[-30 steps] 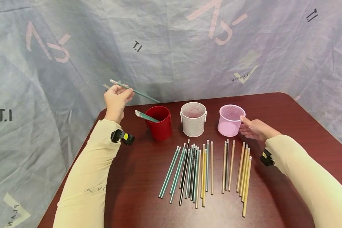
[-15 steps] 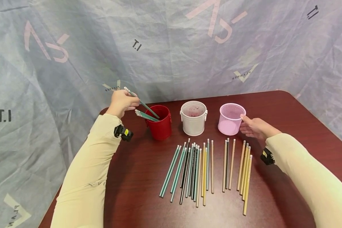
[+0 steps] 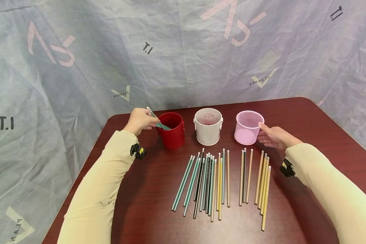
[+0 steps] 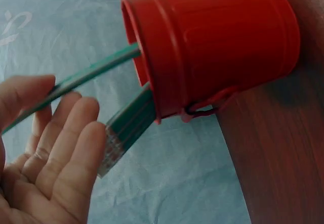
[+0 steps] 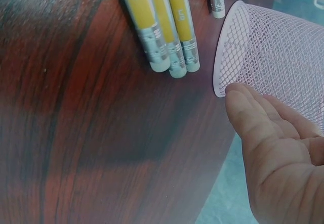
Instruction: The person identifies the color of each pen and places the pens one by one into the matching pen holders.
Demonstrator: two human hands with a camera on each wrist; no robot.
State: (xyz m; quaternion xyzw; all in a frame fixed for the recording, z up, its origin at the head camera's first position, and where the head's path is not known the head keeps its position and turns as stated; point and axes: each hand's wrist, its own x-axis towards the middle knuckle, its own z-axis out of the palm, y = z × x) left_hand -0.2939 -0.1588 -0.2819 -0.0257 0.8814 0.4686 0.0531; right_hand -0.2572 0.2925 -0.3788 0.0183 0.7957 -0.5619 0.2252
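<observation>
My left hand [image 3: 140, 121] pinches a green pencil [image 4: 96, 70] between thumb and fingers, the other fingers extended. That pencil slants over the rim of a red bucket [image 3: 173, 139], its lower end inside. Several more green pencils [image 4: 130, 120] lean out of the same bucket, eraser ends outward, just beside my fingers in the left wrist view. At the right, my right hand [image 3: 276, 137] rests against a pink mesh cup [image 3: 245, 136], fingers fairly straight along its side and thumb near the rim.
Between the two containers stands a white bucket [image 3: 208, 135]. In front, green, black, tan and yellow pencils [image 3: 264, 203] lie in loose rows on the dark red wooden table [image 3: 146, 200], erasers toward the containers. A grey cloth [image 3: 170, 67] hangs behind.
My left hand has come down and rightward to the red bucket, bringing the green pencil's end from above the rim to inside it. The right hand stays at the pink cup.
</observation>
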